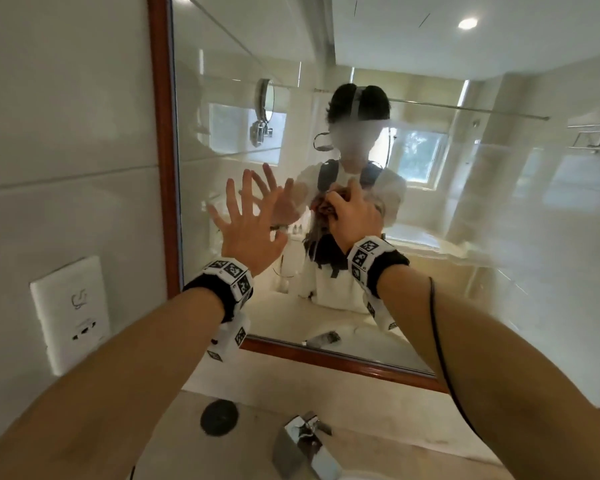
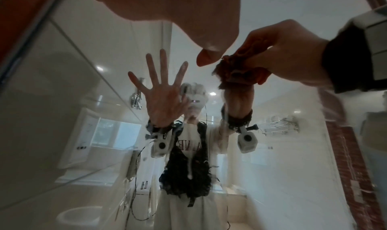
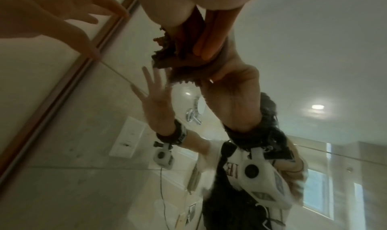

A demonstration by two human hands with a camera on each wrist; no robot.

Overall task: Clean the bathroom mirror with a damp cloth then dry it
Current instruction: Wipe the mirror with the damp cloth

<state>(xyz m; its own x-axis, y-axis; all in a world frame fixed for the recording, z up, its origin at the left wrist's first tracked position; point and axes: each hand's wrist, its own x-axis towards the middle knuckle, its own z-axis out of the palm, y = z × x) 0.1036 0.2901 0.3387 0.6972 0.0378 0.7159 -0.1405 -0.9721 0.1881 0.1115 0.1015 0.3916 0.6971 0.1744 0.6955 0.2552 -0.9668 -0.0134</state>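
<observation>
The bathroom mirror (image 1: 430,220) has a red-brown wooden frame (image 1: 161,133), and its glass looks hazy on the right. My right hand (image 1: 352,213) grips a bunched brown cloth (image 1: 323,206) and holds it against the glass near the middle. The same brown cloth (image 3: 173,51) shows crumpled under my right fingers (image 3: 209,40), meeting its own reflection. My left hand (image 1: 246,220) is open with fingers spread, close to the glass just left of the cloth (image 2: 240,68). I cannot tell whether it touches the mirror.
Below the mirror runs a pale stone counter with a chrome faucet (image 1: 303,441) and a black drain plug (image 1: 219,417). A white socket plate (image 1: 71,313) sits on the tiled wall at left. A black cable (image 1: 440,341) runs along my right forearm.
</observation>
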